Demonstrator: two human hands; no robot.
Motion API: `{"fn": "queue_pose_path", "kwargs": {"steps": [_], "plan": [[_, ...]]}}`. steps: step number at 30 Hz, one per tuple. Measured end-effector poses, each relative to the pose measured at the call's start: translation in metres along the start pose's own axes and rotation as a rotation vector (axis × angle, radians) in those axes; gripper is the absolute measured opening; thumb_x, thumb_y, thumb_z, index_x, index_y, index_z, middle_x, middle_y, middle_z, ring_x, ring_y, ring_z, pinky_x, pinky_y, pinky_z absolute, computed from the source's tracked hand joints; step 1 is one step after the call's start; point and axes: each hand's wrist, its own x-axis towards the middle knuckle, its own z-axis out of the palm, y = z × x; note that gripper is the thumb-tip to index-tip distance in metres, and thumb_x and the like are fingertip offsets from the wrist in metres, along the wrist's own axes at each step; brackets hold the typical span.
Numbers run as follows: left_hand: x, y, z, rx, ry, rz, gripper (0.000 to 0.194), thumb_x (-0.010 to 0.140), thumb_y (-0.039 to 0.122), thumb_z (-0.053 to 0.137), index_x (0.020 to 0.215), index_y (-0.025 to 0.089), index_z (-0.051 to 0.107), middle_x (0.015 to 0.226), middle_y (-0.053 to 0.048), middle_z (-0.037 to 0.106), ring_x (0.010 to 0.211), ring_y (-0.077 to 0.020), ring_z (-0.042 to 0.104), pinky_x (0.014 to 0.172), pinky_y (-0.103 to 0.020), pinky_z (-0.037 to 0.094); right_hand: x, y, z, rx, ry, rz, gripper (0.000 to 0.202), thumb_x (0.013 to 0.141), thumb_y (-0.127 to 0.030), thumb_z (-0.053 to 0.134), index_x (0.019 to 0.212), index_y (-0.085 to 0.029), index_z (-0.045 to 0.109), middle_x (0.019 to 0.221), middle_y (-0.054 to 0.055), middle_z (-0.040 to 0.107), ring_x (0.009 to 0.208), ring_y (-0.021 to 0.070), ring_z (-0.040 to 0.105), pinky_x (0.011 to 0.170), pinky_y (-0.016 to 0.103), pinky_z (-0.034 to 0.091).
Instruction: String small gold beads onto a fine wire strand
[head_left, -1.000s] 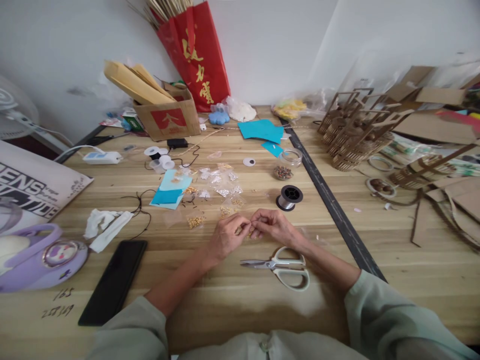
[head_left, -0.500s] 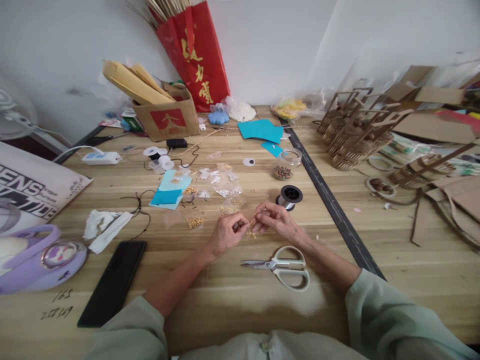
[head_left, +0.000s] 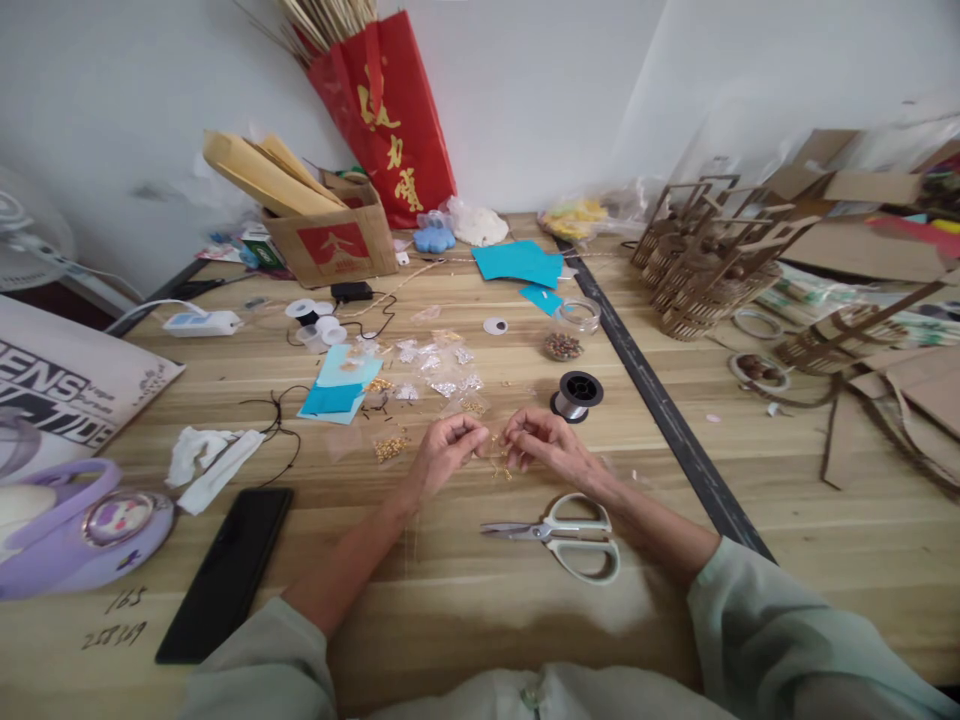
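My left hand is closed in a pinch over the table, and a faint thin thread hangs below it. Opposite it, my right hand pinches a small gold beaded piece, which dangles between the two hands. Its finer details are too small to make out. Just below my right hand lie scissors with pale handles, blades pointing left. Beyond that hand stands a black spool of fine silvery line. Gold beads in a small clear bag lie left of my left hand.
Several small bags of silver beads lie ahead, near blue cards and a jar of mixed beads. A black phone is at left. Bamboo baskets and cardboard occupy the right, past a dark strip.
My hands have drawn slightly apart, the left one moving a little left with its fingers less curled. The gold beaded piece now shows more openly between them.
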Motion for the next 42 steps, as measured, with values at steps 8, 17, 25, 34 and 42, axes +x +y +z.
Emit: {"fn": "queue_pose_path", "kwargs": {"steps": [8, 17, 25, 34, 42], "plan": [[0.002, -0.002, -0.001, 0.015, 0.028, -0.022, 0.034, 0.075, 0.045, 0.062, 0.064, 0.014, 0.054, 0.049, 0.006, 0.044, 0.039, -0.0029, 0.028, 0.04, -0.019, 0.02, 0.0, 0.001, 0.001, -0.021, -0.038, -0.012, 0.026, 0.082, -0.042, 0.058, 0.082, -0.016, 0.053, 0.066, 0.001, 0.062, 0.058, 0.012, 0.062, 0.049, 0.02, 0.048], [-0.002, 0.003, 0.002, 0.097, 0.096, 0.208, 0.027, 0.075, 0.035, 0.064, 0.059, 0.013, 0.061, 0.078, -0.004, 0.062, 0.061, -0.0087, 0.049, 0.054, -0.021, 0.037, 0.002, 0.004, 0.003, 0.025, -0.068, 0.053, 0.031, 0.078, -0.044, 0.063, 0.079, -0.015, 0.053, 0.066, 0.001, 0.063, 0.055, 0.0106, 0.062, 0.048, 0.019, 0.048], [-0.003, 0.002, 0.003, 0.001, -0.004, 0.163, 0.027, 0.07, 0.033, 0.07, 0.057, 0.013, 0.058, 0.08, -0.007, 0.068, 0.069, -0.0135, 0.058, 0.063, -0.025, 0.044, 0.005, 0.008, 0.005, 0.125, -0.028, 0.147, 0.023, 0.067, -0.031, 0.073, 0.07, -0.012, 0.059, 0.059, 0.003, 0.066, 0.048, 0.0088, 0.059, 0.047, 0.019, 0.049], [0.0, -0.011, 0.005, -0.114, 0.004, 0.179, 0.025, 0.068, 0.029, 0.072, 0.056, 0.013, 0.057, 0.071, -0.003, 0.064, 0.064, -0.0101, 0.054, 0.06, -0.023, 0.042, 0.005, 0.011, 0.01, 0.559, -0.015, 0.198, 0.017, 0.061, -0.019, 0.075, 0.062, -0.013, 0.059, 0.063, 0.0, 0.065, 0.047, 0.0045, 0.055, 0.041, 0.012, 0.045], [0.001, -0.015, 0.005, -0.174, 0.079, 0.06, 0.026, 0.065, 0.035, 0.073, 0.061, 0.012, 0.062, 0.066, 0.001, 0.059, 0.043, -0.0011, 0.032, 0.04, -0.019, 0.021, 0.006, 0.016, 0.01, 0.599, 0.002, 0.187, 0.025, 0.063, -0.027, 0.078, 0.069, -0.014, 0.057, 0.078, 0.002, 0.065, 0.066, 0.0101, 0.064, 0.051, 0.016, 0.052]]}}
